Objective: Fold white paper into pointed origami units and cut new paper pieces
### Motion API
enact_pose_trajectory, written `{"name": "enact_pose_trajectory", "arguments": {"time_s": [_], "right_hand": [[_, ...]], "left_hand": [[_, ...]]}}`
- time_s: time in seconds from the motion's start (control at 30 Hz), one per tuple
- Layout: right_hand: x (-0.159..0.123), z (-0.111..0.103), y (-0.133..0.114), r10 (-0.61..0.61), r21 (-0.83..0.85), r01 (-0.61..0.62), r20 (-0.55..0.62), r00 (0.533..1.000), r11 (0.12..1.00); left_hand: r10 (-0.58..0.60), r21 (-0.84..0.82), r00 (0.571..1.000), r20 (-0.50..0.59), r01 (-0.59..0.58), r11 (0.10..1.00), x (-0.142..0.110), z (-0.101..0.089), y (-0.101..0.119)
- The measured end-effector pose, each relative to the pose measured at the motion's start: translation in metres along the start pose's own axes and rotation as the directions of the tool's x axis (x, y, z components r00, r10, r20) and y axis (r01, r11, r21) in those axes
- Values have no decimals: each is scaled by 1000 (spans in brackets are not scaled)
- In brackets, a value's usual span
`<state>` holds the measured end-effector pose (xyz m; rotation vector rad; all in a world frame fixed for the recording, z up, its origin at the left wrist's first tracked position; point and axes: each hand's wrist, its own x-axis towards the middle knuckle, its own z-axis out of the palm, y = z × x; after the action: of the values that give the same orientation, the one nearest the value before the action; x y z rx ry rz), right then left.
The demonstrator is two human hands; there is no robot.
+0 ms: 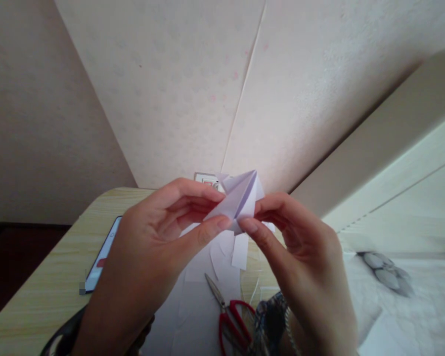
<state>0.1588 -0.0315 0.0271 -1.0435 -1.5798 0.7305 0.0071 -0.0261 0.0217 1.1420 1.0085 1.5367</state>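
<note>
A folded piece of white paper [241, 195], with creased, pointed flaps, is held up above the table between both hands. My left hand [170, 222] pinches its left side, thumb in front and fingers behind. On the right edge, my right hand [300, 247] grips the paper between thumb and forefinger. A dark slit runs between two flaps near the middle. Below the hands, scissors [228, 309] with red handles lie on white paper sheets [196, 296]; their blades point away and to the left.
A phone [104, 262] with a lit screen lies on the wooden table [59, 277], partly behind my left wrist. Cut paper strips [240, 251] lie under the hands. A wall socket [206, 179] is behind the folded paper. White bedding [422, 316] with a grey pattern is at right.
</note>
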Motion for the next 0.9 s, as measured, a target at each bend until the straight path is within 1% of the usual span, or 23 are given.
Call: {"name": "enact_pose_trajectory", "arguments": {"time_s": [0.1, 0.23, 0.37, 0.43, 0.53, 0.7, 0.83, 0.9], "right_hand": [[1, -1, 1, 24, 10, -24, 1, 1000, 1000], [2, -3, 0, 61, 65, -62, 25, 998, 996], [3, -6, -1, 60, 77, -61, 28, 998, 995], [3, -7, -1, 64, 83, -65, 20, 998, 994], [4, -8, -1, 74, 93, -75, 23, 997, 993], [4, -7, 1, 72, 125, -76, 34, 997, 989], [4, -7, 2, 80, 144, -87, 47, 996, 986], [4, -8, 2, 92, 139, -96, 31, 995, 986]], "left_hand": [[-5, -2, 1000, -3, 5, 1000, 0, 0, -1], [14, 11, 999, -42, -13, 1000, 0, -2, -1], [56, 25, 996, -73, -55, 998, -1, 1, 0], [56, 29, 995, -86, -54, 998, -1, 3, 1], [38, 40, 996, -77, -35, 999, -2, 6, 2], [78, 62, 995, -62, -74, 995, -3, 6, 2], [74, 67, 996, -57, -70, 995, -3, 5, 2], [59, 55, 998, -25, -58, 997, -4, 4, 1]]}}
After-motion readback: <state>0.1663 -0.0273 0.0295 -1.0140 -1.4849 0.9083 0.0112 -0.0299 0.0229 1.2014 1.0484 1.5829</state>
